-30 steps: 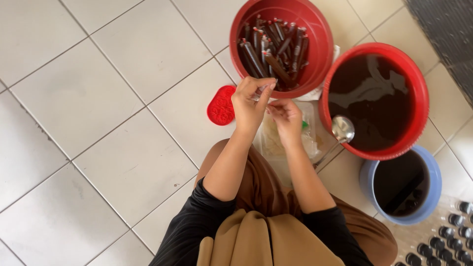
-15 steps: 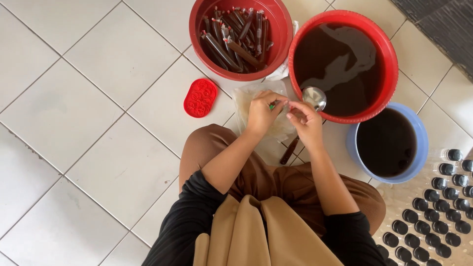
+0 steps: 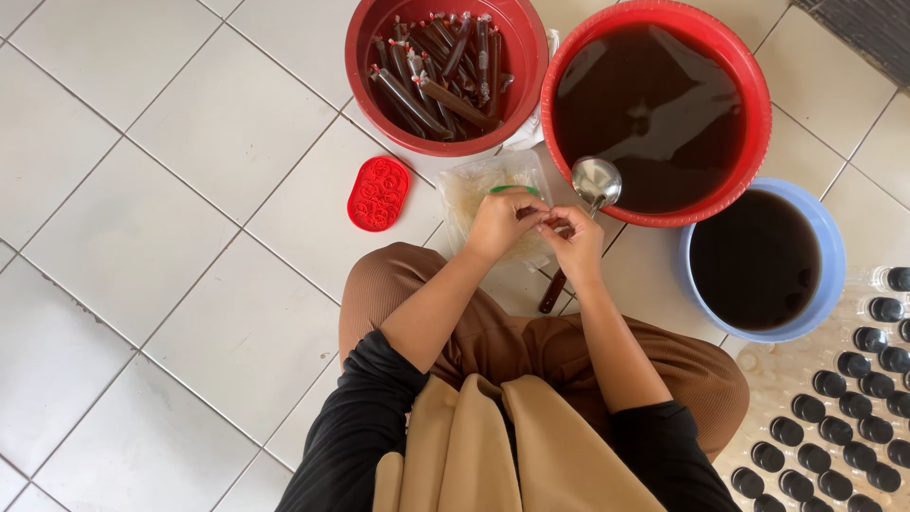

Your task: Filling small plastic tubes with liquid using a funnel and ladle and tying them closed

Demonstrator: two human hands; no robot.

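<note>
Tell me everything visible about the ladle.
The ladle has a round, shiny metal bowl and a long handle that looks dark brown at its lower end. It lies tilted, the bowl up over the near rim of the big red basin of dark liquid, the handle running down toward the person's knee onto the white tiled floor. The bowl looks empty. The right hand covers the handle's middle; whether it touches the handle cannot be told.

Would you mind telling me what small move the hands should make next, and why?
Probably lift one empty sleeve out of the clear bag. Both the left hand and the right hand meet at its mouth, pinching something too small to identify, while the ladle rests on the large red basin of dark liquid.
</note>
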